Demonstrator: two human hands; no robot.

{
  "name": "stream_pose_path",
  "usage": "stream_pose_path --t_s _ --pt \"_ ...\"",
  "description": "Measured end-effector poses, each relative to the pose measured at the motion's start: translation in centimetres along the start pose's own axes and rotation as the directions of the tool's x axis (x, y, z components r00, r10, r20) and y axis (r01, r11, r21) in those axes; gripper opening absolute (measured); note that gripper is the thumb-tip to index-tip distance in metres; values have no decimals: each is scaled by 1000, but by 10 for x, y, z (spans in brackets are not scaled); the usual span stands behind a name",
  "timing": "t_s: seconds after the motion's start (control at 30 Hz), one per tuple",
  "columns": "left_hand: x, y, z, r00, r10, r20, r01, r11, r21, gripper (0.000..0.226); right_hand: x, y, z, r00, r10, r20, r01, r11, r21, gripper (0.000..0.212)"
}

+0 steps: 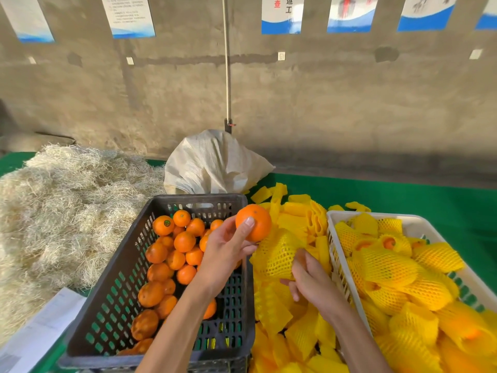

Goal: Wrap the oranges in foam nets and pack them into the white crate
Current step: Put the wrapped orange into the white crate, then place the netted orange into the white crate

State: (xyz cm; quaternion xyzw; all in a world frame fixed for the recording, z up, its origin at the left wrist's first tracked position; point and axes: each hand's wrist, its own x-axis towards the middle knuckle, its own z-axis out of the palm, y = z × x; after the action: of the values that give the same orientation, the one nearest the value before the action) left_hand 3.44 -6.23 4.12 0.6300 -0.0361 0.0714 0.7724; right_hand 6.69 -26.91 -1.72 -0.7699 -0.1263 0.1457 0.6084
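My left hand [226,251] grips a bare orange [256,220] above the right rim of the dark crate [113,300], which holds several loose oranges [172,254]. Just right of it, my right hand [309,281] pinches an opened yellow foam net [277,254] over the pile of flat yellow nets [285,313]. The orange sits at the net's upper edge, outside it. The white crate [341,267] on the right holds several oranges wrapped in yellow nets [398,275].
A heap of pale straw [61,211] fills the left of the green table. A white woven sack [212,162] stands behind the dark crate. Papers [40,327] lie at the front left. A grey wall with posters is behind.
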Motion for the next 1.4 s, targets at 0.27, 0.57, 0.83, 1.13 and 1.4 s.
stream_pose_path --t_s 0.27,0.57,0.83,1.13,1.4 --pt "5 -6 5 989 -134 54 139 985 -99 58 -4 1 6 993 -104 -47 105 994 10 33" --pt "-6 -33 1 960 -256 113 274 940 -203 49 -5 6 12 985 -10 -171 60 956 288 39" --pt "-9 -44 -4 939 -308 154 342 890 -302 71 -13 -1 10 974 -65 -217 88 992 95 49" --pt "-9 -39 -10 943 -306 133 329 921 -211 55 -12 -16 9 999 35 -28 -28 973 228 23" --pt "-9 -31 -19 923 -293 249 304 953 -5 66 -7 -9 8 990 118 81 -135 957 257 51"
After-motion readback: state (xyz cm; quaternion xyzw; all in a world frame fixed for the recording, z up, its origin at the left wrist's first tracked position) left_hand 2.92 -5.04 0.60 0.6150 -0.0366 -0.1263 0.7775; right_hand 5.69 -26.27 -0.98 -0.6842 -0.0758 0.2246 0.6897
